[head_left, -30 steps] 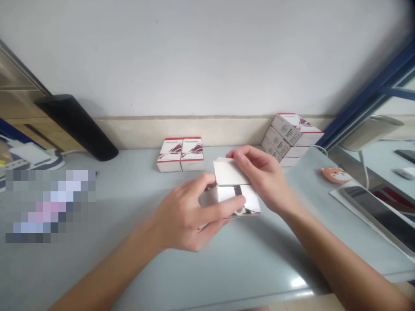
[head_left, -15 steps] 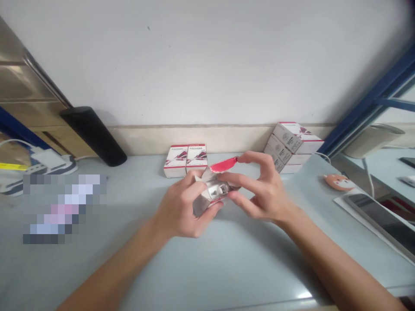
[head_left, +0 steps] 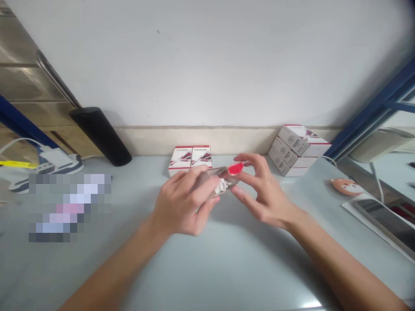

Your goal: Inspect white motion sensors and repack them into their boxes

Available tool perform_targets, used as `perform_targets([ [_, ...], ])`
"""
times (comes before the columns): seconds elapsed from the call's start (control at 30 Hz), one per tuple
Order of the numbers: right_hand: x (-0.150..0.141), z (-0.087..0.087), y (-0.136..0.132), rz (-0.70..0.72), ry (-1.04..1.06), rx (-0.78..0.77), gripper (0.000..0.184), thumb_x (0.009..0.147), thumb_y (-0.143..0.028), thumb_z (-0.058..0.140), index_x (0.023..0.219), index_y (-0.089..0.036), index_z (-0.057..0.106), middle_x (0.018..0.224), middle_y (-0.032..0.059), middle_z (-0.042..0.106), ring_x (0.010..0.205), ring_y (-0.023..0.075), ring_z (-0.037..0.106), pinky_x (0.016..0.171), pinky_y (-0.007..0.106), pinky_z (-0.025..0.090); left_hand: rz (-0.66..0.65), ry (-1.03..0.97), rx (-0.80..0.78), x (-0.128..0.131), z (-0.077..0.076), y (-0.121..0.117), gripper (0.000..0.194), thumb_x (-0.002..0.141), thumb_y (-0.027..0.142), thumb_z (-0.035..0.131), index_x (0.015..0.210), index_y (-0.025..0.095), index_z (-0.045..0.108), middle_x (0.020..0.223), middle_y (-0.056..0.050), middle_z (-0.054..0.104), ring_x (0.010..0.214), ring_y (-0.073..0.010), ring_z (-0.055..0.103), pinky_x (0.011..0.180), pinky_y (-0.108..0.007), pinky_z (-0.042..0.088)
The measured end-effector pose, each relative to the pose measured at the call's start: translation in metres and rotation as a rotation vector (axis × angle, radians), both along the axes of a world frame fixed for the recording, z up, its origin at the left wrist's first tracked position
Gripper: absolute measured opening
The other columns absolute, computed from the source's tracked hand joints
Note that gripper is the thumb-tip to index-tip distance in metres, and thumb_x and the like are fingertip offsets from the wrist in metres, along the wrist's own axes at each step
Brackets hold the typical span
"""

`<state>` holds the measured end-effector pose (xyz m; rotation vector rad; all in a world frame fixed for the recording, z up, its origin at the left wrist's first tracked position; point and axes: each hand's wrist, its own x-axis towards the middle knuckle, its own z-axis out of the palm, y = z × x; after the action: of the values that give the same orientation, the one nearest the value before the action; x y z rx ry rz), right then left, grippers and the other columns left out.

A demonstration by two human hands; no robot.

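A small cardboard box (head_left: 218, 171) is tilted in the middle of the head view, its open end turned toward the right. My left hand (head_left: 181, 201) is closed around it, fingers over the top and thumb underneath. Inside the opening shows a white part (head_left: 222, 185), too blurred to name. The box's red-faced flap (head_left: 236, 169) stands folded out at the upper right. My right hand (head_left: 267, 194) is at the open end, with its fingers curled at the flap and the thumb against the lower edge.
Two white-and-red boxes (head_left: 190, 157) stand side by side behind my hands. More such boxes (head_left: 296, 149) are stacked by the wall at right. A black cylinder (head_left: 101, 136) leans at left near a power strip (head_left: 61, 168). A phone (head_left: 385, 218) lies at right.
The box has tipped in my left hand, and my left index finger has moved over its opening. The red flap and my right fingers have shifted a little. The view has turned slightly left.
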<state>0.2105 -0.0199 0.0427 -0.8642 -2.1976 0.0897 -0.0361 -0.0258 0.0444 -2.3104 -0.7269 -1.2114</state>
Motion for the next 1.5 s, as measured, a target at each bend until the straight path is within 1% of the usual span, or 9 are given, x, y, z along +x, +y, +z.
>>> perform_targets([
  [0.13, -0.001, 0.0, -0.001, 0.076, 0.034, -0.209, 0.038, 0.101, -0.035, 0.062, 0.138, -0.03, 0.057, 0.135, 0.0134, 0.051, 0.135, 0.0326, 0.049, 0.109, 0.053, 0.051, -0.004, 0.013, -0.083, -0.003, -0.002, 0.003, 0.047, 0.09, 0.02, 0.063, 0.135, 0.025, 0.051, 0.119, -0.011, 0.07, 0.101, -0.0252, 0.072, 0.077, -0.035, 0.058],
  [0.37, -0.002, 0.006, 0.001, 0.109, 0.233, -0.444, 0.018, 0.101, -0.042, 0.065, 0.097, -0.025, 0.061, 0.11, 0.0048, 0.057, 0.103, 0.0219, 0.061, 0.1, 0.043, 0.054, -0.101, 0.038, -0.122, -0.002, -0.003, 0.005, 0.054, 0.094, 0.018, 0.058, 0.145, 0.024, 0.042, 0.123, -0.013, 0.067, 0.107, -0.0258, 0.07, 0.082, -0.037, 0.058],
  [0.53, -0.006, 0.006, 0.001, -0.014, 0.401, -0.162, 0.013, 0.098, -0.032, 0.07, 0.09, -0.024, 0.062, 0.114, 0.0069, 0.057, 0.11, 0.024, 0.061, 0.1, 0.042, 0.05, -0.062, -0.015, -0.189, -0.003, -0.003, 0.007, 0.059, 0.095, 0.02, 0.057, 0.15, 0.027, 0.036, 0.119, -0.009, 0.066, 0.097, -0.0244, 0.07, 0.078, -0.037, 0.058],
  [0.63, -0.006, 0.007, -0.003, -0.082, 0.491, 0.054, 0.009, 0.098, -0.025, 0.068, 0.094, -0.025, 0.06, 0.098, 0.0048, 0.061, 0.092, 0.0211, 0.062, 0.083, 0.038, 0.052, -0.051, -0.043, -0.202, -0.003, -0.005, 0.007, 0.059, 0.095, 0.021, 0.059, 0.148, 0.027, 0.035, 0.118, -0.008, 0.067, 0.098, -0.0249, 0.07, 0.078, -0.037, 0.058],
  [0.8, -0.009, 0.005, -0.01, -0.013, 0.246, 0.231, 0.018, 0.096, -0.018, 0.071, 0.102, -0.027, 0.058, 0.101, 0.0043, 0.073, 0.087, 0.0197, 0.069, 0.074, 0.033, 0.053, 0.034, -0.139, -0.214, 0.001, -0.007, 0.006, 0.058, 0.092, 0.02, 0.062, 0.144, 0.025, 0.036, 0.107, -0.005, 0.068, 0.088, -0.023, 0.07, 0.075, -0.037, 0.056],
  [0.9, -0.012, 0.002, -0.009, 0.017, 0.168, 0.152, 0.015, 0.1, -0.019, 0.067, 0.105, -0.027, 0.055, 0.119, 0.0072, 0.074, 0.103, 0.0216, 0.071, 0.083, 0.035, 0.055, 0.02, -0.125, -0.194, 0.003, -0.007, 0.005, 0.055, 0.092, 0.019, 0.064, 0.139, 0.024, 0.037, 0.104, -0.005, 0.068, 0.084, -0.0225, 0.069, 0.073, -0.037, 0.056],
  [1.03, -0.016, -0.001, -0.007, 0.047, 0.211, -0.059, 0.008, 0.105, -0.025, 0.059, 0.104, -0.027, 0.051, 0.12, 0.0081, 0.073, 0.115, 0.0237, 0.068, 0.094, 0.04, 0.053, 0.004, -0.013, -0.154, 0.005, -0.005, 0.003, 0.047, 0.092, 0.013, 0.063, 0.132, 0.023, 0.039, 0.118, -0.013, 0.068, 0.107, -0.0279, 0.07, 0.082, -0.041, 0.056],
  [1.17, -0.018, 0.0, -0.008, 0.093, 0.22, -0.15, 0.01, 0.108, -0.028, 0.053, 0.101, -0.027, 0.047, 0.117, 0.0087, 0.07, 0.111, 0.0246, 0.065, 0.093, 0.042, 0.052, 0.021, -0.005, -0.132, 0.007, -0.007, 0.004, 0.045, 0.093, 0.01, 0.061, 0.13, 0.025, 0.04, 0.122, -0.013, 0.068, 0.107, -0.0275, 0.069, 0.084, -0.042, 0.055],
  [1.5, -0.018, 0.002, -0.006, 0.065, 0.151, 0.006, 0.013, 0.105, -0.031, 0.061, 0.1, -0.026, 0.05, 0.102, 0.0037, 0.067, 0.096, 0.0214, 0.064, 0.089, 0.04, 0.045, 0.048, 0.054, -0.235, 0.011, -0.008, -0.002, 0.034, 0.094, 0.013, 0.062, 0.121, 0.025, 0.045, 0.127, -0.013, 0.065, 0.11, -0.0271, 0.067, 0.087, -0.041, 0.051],
])
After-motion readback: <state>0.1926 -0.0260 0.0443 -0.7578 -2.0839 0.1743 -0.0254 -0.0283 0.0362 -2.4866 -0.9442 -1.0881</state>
